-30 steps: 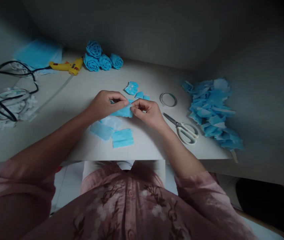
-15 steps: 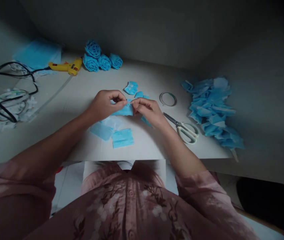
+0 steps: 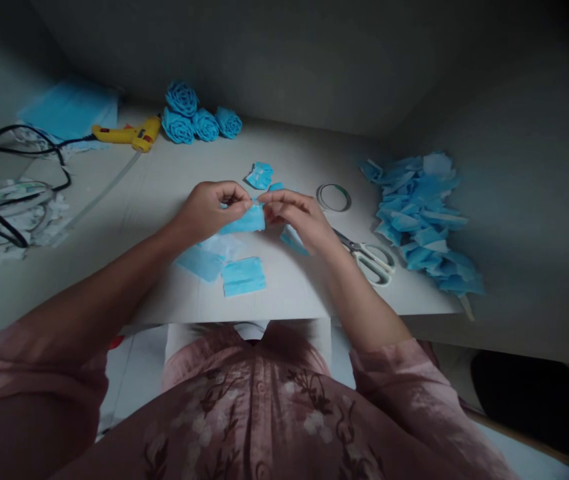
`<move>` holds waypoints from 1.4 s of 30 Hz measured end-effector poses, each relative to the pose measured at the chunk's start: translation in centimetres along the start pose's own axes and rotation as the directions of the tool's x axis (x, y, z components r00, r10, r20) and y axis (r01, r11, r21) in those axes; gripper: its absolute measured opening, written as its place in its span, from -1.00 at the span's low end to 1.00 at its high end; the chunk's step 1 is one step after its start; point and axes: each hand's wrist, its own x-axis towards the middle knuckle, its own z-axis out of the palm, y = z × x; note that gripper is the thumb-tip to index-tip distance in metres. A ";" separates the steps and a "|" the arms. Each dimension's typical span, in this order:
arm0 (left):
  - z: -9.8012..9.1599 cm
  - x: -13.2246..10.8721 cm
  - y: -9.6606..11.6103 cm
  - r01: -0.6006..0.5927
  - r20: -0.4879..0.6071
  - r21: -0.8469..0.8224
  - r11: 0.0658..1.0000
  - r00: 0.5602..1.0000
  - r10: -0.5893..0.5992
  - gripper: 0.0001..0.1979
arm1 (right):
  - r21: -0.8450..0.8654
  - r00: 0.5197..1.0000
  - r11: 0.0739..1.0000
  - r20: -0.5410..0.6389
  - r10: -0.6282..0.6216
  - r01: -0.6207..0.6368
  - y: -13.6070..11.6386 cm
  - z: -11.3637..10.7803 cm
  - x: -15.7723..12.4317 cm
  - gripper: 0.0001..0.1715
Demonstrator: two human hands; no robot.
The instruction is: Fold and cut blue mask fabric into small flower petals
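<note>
My left hand [image 3: 213, 210] pinches the top edge of a blue fabric piece [image 3: 244, 221] between thumb and forefinger. My right hand [image 3: 300, 217] meets it at the same edge, its curled fingers at the piece's upper right corner; the exact grip of its fingertips is partly hidden. Just beyond my hands lies a small gathered blue piece [image 3: 259, 175]. Close to my body rests a flat blue rectangle [image 3: 244, 277], beside paler, thin sheets [image 3: 200, 263]. Another blue scrap [image 3: 294, 240] shows partly under my right hand.
Scissors [image 3: 371, 261] and a tape ring [image 3: 334, 198] lie right of my hands. Farther right is a heap of blue pieces [image 3: 424, 220]. Several blue fabric roses [image 3: 206, 125], a yellow glue gun [image 3: 139, 135] with a black cord, blue sheets [image 3: 71, 110] and white scraps [image 3: 39, 213] occupy the left side.
My right forefinger has stretched a little farther left over the edge of the blue piece. My left hand keeps its pinch. The whole view has shifted slightly.
</note>
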 end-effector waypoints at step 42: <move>0.5 -0.3 0.1 0.161 0.082 -0.235 0.958 0.986 -0.146 -0.74 | -0.119 0.971 0.982 -0.170 -0.167 0.148 0.4 0.3 0.3 -0.68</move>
